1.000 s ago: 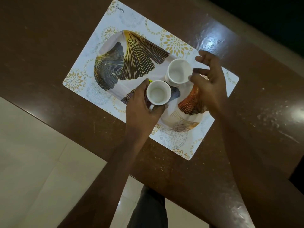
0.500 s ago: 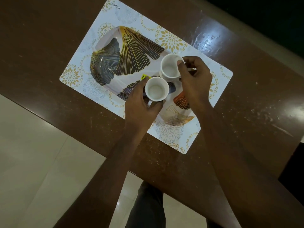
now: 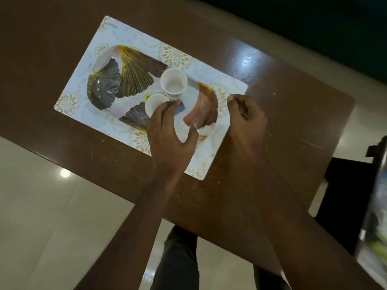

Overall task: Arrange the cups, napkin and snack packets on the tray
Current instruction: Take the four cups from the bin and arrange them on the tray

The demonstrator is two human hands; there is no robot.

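A tray (image 3: 104, 84) printed with gold and dark fan-shaped leaves lies on a white placemat (image 3: 209, 155). Two empty white cups stand side by side near its middle. The farther cup (image 3: 173, 83) stands free. My left hand (image 3: 169, 135) reaches over the nearer cup (image 3: 155, 103); its fingertips lie on the cup's right rim while the thumb is spread away. My right hand (image 3: 246, 120) hovers over the placemat's right edge, off the tray, with its fingers curled in and nothing visible in them. No napkin or snack packet shows clearly.
The placemat sits on a brown table (image 3: 282, 105) whose near edge runs diagonally below my arms. A dark chair (image 3: 343, 195) stands at the right, and a blurred, shiny object (image 3: 377, 216) fills the right border. Pale floor tiles lie below.
My right hand let go of the farther cup and pulled back to the right, off the tray. My left hand loosened its grip on the nearer cup, thumb now spread away.
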